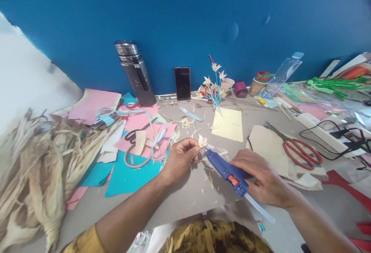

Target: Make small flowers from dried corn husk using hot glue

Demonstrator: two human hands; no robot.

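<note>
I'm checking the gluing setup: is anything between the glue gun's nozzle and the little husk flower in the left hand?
Nothing visible. The right hand aims the blue glue gun straight at the small husk flower pinched in the left hand; only loose scraps lie on the table below.

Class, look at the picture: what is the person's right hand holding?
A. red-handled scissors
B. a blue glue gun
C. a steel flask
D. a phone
B: the right hand grips a blue glue gun, its nozzle aimed at the small pale flower piece pinched in the left hand; the red-handled scissors lie untouched on the table.
</note>
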